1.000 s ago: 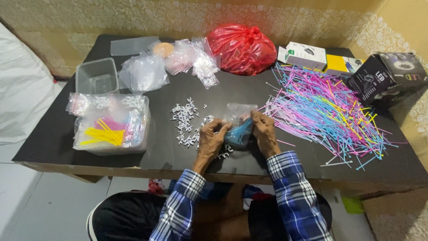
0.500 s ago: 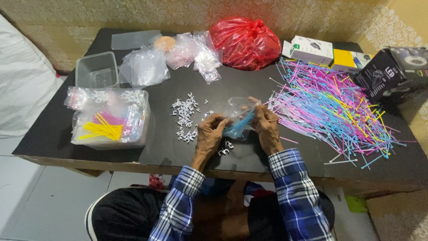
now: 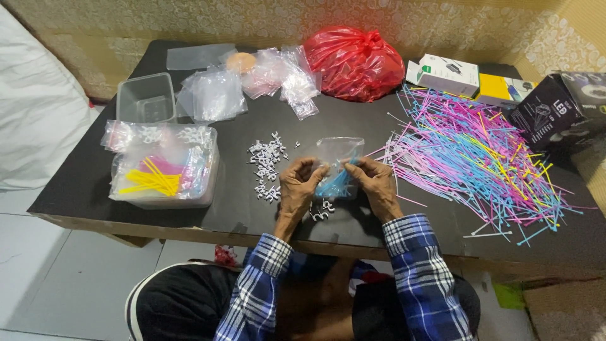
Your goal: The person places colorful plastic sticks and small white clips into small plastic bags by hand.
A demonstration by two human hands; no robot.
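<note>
**Head view: packing blue sticks into a small clear bag**

Head camera looked down on our black table [image 3: 95,189]. Near its front edge, our left hand [image 3: 300,189] and right hand [image 3: 377,189] each pinched a side of a small clear bag [image 3: 339,155], fingers curled shut on the plastic, with a bundle of blue sticks [image 3: 331,186] partly inside. White clips [image 3: 265,165] lay just left of the hands; a spread of coloured sticks [image 3: 480,158] covered the right end. A tub [image 3: 165,165] of filled bags sat toward the left edge. We judged it best to keep the mouth stretched wide and the sticks aligned.
</note>
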